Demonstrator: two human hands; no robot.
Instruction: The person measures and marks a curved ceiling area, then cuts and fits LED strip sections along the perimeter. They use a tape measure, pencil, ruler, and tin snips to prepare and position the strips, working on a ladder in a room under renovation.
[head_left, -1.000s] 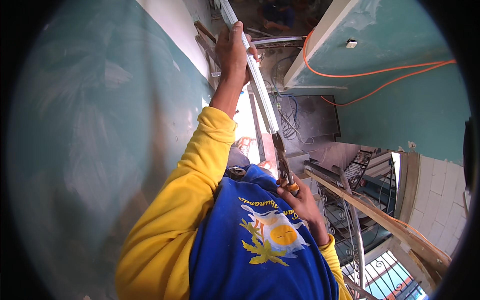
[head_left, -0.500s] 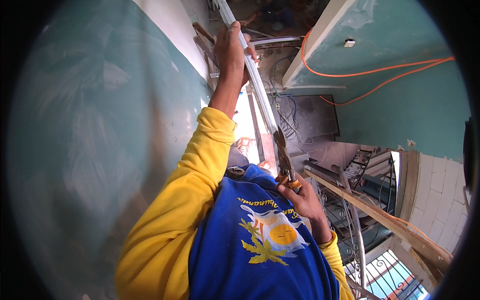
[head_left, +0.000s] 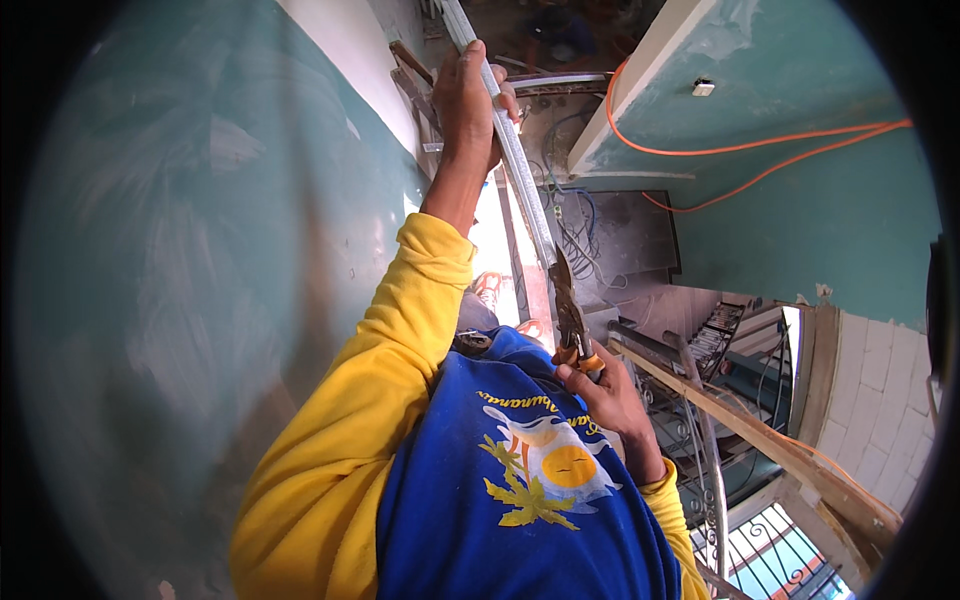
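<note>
we hold a long white pipe (head_left: 520,165) running from the upper middle of the view down toward our chest, its long axis slanted slightly rightward, upper end pointing past the teal wall (head_left: 200,300). our left hand (head_left: 468,100) is wrapped tight around the pipe high up. our right hand (head_left: 605,395) is closed on orange-handled pliers (head_left: 570,315), whose dark nose points up along the pipe and meets its lower end. an orange cable (head_left: 760,145) loops across the teal surface at right, beside a small white box (head_left: 703,88). a sun-and-palm print (head_left: 545,470) marks our blue shirt.
</note>
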